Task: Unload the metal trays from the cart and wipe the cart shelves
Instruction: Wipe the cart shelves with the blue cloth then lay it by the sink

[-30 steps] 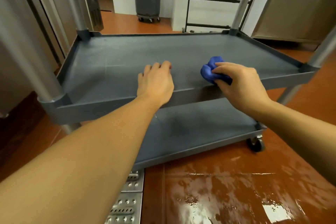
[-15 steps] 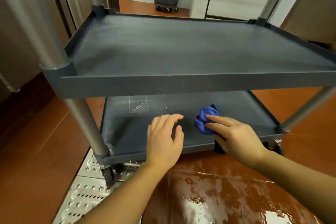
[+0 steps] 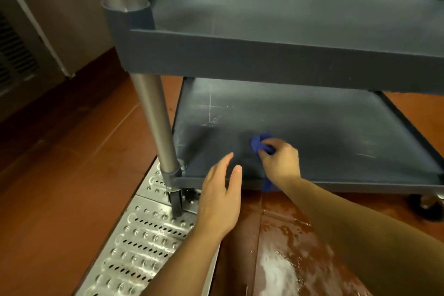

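You are holding the blue cloth (image 3: 260, 140) bunched in your right hand (image 3: 281, 158) on the lower shelf (image 3: 336, 132) near its front edge. Your left hand (image 3: 221, 197) is hovering, fingers straight. Try sweeping toward the white marks (image 3: 211, 118) by the left edge, pressing evenly.

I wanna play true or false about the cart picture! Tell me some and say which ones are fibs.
1. The right hand holds a blue cloth on the lower shelf. True.
2. The left hand grips the post. False: it is open and holds nothing.
3. Metal trays sit on the upper shelf. False: no trays show on it.
4. The floor by the cart is wet. True.
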Demonstrator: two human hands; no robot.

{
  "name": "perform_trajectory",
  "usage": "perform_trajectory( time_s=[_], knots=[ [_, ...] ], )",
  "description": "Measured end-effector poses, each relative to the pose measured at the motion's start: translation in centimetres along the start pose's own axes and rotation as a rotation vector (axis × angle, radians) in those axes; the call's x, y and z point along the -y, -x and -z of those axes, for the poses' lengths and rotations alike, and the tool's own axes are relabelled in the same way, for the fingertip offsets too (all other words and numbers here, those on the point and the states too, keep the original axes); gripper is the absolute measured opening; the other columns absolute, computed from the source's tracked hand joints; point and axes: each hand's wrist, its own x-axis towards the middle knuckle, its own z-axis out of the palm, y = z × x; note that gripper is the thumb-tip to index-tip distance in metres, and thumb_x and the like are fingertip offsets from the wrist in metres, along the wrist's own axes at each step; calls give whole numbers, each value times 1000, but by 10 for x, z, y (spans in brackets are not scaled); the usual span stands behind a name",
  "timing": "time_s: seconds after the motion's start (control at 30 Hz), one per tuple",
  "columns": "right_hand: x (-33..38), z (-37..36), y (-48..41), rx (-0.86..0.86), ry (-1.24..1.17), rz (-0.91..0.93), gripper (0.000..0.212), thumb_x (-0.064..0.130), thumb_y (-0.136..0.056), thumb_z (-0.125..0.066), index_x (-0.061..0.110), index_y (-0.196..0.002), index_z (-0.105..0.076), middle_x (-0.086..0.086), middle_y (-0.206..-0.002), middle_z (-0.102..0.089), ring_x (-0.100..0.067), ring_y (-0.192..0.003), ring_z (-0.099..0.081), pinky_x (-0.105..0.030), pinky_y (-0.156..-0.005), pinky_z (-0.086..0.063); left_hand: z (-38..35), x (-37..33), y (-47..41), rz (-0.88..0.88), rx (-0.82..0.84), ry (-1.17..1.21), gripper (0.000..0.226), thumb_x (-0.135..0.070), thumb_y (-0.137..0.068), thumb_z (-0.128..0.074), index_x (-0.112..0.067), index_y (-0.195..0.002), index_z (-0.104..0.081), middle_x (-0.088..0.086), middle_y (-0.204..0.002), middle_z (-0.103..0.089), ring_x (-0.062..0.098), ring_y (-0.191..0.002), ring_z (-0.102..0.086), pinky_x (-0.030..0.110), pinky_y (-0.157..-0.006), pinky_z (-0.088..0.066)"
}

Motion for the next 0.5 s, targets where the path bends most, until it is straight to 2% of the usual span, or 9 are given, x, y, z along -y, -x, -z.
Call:
perform_trajectory(
  time_s=[0.13,0.23,0.3,0.33,0.43,0.5],
  knots=[
    [6,-47,2,94,143,169,11,13,-88,-59,16,-96,-67,0,-99,-63,-19,-86,-60,-27,-72,-45,15,3,2,33,-46,70,43,-47,-97,-36,-43,-140,-39,-15,-144,-42,2,-131,-37,32,-110,-33],
    [10,-63,1,191,241,135,13,14,-89,-53,24,-86,-62,2,-91,-61,-21,-82,-61,-31,-71,-50,24,1,2,69,-78,156,42,-47,-98,-36,-44,-140,-40,-15,-144,-42,-2,-129,-38,21,-102,-31],
    [11,-72,2,275,296,46,19,17,-90,-50,25,-75,-58,2,-77,-58,-21,-72,-59,-29,-63,-46,27,-4,5,72,-88,204,41,-47,-98,-35,-44,-139,-40,-18,-143,-41,-6,-125,-37,17,-98,-29],
    [12,-76,3,316,324,10,18,18,-90,-50,22,-77,-61,0,-76,-60,-21,-72,-61,-28,-62,-45,28,-7,6,70,-89,216,41,-46,-98,-35,-44,-139,-40,-20,-143,-40,-8,-122,-36,16,-96,-27],
    [18,-85,9,327,369,2,16,14,-89,-53,20,-94,-67,-4,-90,-68,-26,-87,-66,-32,-70,-50,28,-12,12,71,-76,220,41,-47,-98,-34,-44,-139,-40,-22,-143,-39,-10,-120,-33,13,-94,-25],
    [22,-87,14,323,419,46,15,13,-88,-53,21,-91,-64,-4,-91,-69,-26,-86,-66,-31,-65,-46,31,-14,15,73,-74,233,41,-47,-98,-34,-45,-139,-40,-23,-143,-39,-8,-124,-34,15,-96,-26]
  ],
)
